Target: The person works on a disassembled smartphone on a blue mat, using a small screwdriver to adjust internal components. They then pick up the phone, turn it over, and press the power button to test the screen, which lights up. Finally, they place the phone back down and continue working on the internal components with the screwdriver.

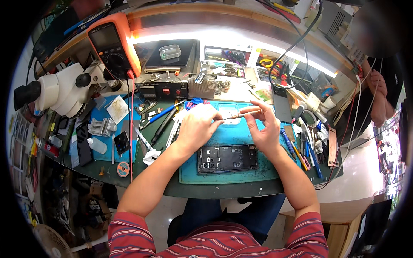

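Above the blue repair mat [189, 172], my right hand [266, 129] grips a slim, brownish pen-like tool [241, 115] that lies nearly level and points left. The thumb and fingers of my left hand [197, 124] are pinched together at the tool's thin tip. Whether they hold the tip itself or some small part there is too small to tell. Below both hands, a phone [228, 158] lies on the mat without its back cover, its camera module at the left end and dark inner parts exposed. Neither hand touches the phone.
An orange multimeter [114, 47] and a white microscope [60, 90] stand at left. Screwdrivers and pens [297, 148] crowd the mat's right side. A power supply [167, 91] sits behind. Cables [307, 47] hang at right, where another person's hand [378, 81] shows.
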{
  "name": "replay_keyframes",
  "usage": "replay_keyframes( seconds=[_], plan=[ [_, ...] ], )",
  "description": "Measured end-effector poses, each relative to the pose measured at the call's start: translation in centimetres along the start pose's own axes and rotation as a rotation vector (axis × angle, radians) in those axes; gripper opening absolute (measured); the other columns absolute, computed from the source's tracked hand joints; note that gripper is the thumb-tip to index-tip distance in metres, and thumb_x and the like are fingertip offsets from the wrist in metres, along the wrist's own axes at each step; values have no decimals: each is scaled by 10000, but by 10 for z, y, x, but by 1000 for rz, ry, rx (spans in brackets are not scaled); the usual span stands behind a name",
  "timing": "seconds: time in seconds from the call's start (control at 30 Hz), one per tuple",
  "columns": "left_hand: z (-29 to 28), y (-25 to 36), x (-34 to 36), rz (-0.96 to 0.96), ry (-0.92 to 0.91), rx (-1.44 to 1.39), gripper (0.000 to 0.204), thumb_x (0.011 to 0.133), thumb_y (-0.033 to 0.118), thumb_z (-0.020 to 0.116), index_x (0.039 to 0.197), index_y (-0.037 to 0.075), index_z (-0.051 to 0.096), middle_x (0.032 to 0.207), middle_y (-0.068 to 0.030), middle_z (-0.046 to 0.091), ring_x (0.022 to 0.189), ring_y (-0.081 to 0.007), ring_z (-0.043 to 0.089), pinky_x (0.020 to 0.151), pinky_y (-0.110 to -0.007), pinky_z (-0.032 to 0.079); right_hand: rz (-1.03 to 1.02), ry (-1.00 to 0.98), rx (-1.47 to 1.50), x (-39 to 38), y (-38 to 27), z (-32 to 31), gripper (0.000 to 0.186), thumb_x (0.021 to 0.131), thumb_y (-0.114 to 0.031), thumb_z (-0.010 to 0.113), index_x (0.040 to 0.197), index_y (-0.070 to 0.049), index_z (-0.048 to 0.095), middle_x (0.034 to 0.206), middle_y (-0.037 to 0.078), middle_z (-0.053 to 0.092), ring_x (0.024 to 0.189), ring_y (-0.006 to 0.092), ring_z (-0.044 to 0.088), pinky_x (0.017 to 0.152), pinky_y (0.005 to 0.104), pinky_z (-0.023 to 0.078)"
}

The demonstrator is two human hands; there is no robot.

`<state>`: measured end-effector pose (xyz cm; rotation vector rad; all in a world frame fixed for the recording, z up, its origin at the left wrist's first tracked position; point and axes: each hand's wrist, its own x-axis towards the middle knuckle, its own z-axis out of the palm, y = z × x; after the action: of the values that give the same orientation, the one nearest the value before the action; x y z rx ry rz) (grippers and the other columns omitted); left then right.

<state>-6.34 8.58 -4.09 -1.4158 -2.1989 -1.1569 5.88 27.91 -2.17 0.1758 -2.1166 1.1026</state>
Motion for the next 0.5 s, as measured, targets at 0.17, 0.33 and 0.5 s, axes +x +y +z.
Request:
replay_keyframes(
  seconds=[0.17,0.33,0.5],
  plan=[
    [1,1,1,11,-27,-26,141,852,140,834,917,53,745,867,-90,691,817,-265,672,721,-394,525,52,-18,41,1,-2,-5,361,992,4,665,1333,32,551,1070,132,777,954,184,772,889,327,611],
    [-1,4,-1,-152,-67,-170,144,866,156,835,935,48,769,861,-90,709,772,-228,655,685,-381,511,170,18,406,2,-5,1,353,1018,6,630,1358,31,538,1084,144,771,973,202,770,902,335,603],
    [-33,28,-4,-288,-237,-186,171,851,189,831,953,58,792,858,-114,726,812,-274,677,746,-403,534,-28,-75,33,0,-28,-1,487,996,1,672,1457,-9,516,1033,135,772,978,211,780,841,334,609]
  ],
)
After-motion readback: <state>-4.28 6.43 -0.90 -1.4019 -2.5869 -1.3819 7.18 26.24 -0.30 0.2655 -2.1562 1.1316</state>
